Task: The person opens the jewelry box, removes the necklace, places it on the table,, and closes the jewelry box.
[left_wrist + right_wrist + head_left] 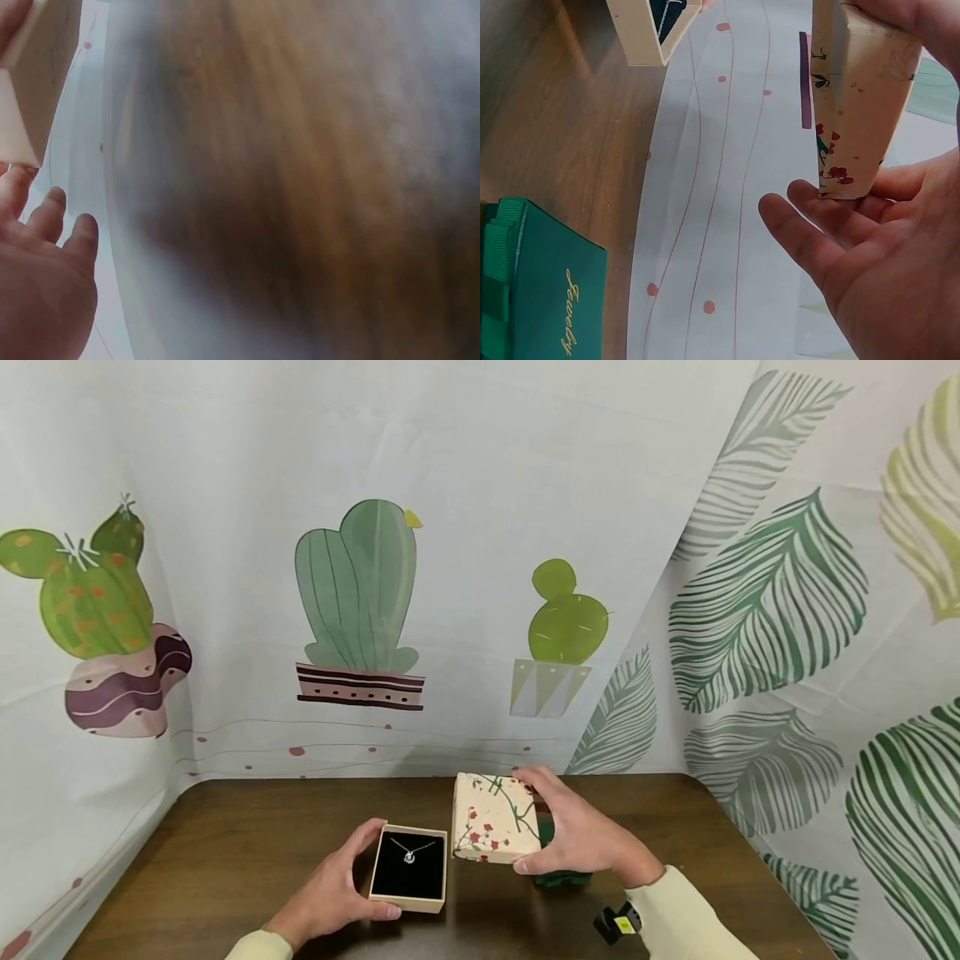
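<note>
Cactus-printed curtain [480, 460], standing behind a brown table [225, 843]. Right hand [585, 835]: thumb at the near edge and fingers at the far edge, gripping the floral lid [487, 818] between them. Left hand [326, 893]: thumb against the near wall and fingers at the far corner, gripping the open box [422, 907], which lies between them, just left of the lid. Green case [551, 277], lettered "Jewelry": on the table, partly hidden by the right hand. Black insert [401, 881]: inside the box, bearing a pendant necklace [409, 857], apart from all fingertips.
</note>
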A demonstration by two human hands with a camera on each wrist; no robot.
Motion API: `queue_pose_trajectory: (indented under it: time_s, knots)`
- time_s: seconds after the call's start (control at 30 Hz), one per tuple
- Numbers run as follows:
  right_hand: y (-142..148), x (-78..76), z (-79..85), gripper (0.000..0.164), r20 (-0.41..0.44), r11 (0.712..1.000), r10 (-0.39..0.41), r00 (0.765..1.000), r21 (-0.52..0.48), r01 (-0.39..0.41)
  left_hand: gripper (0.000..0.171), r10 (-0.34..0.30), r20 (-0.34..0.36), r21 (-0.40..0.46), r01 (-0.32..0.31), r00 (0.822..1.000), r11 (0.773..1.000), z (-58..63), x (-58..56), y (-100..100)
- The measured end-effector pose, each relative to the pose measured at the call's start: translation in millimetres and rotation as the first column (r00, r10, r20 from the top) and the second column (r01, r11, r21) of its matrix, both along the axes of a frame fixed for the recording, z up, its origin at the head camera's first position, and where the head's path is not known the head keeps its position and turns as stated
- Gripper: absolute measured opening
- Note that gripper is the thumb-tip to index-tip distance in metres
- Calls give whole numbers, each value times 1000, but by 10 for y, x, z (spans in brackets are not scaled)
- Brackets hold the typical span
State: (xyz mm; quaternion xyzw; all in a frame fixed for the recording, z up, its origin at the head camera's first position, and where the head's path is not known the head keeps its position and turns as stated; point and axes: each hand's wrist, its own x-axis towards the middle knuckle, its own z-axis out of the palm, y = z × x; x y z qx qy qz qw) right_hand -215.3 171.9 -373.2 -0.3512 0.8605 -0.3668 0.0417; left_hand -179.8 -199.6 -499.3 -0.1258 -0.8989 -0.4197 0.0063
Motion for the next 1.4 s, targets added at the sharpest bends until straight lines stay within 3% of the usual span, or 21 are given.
queue_pose_trajectory:
  time_s: [0.73,1.2,1.4]
  knots:
    - [11,-11,-19,106,-4,1000,2,1000,1,-2,120,-69,27,-35,70,997,997,-6,-5,-56]
    - [15,-9,-23,108,-53,998,-18,998,53,21,118,-56,-9,-91,55,998,994,-23,-13,-44]
    - [20,-14,-41,107,-29,999,0,1000,36,1,119,-46,-24,-83,43,999,996,-32,-22,-34]
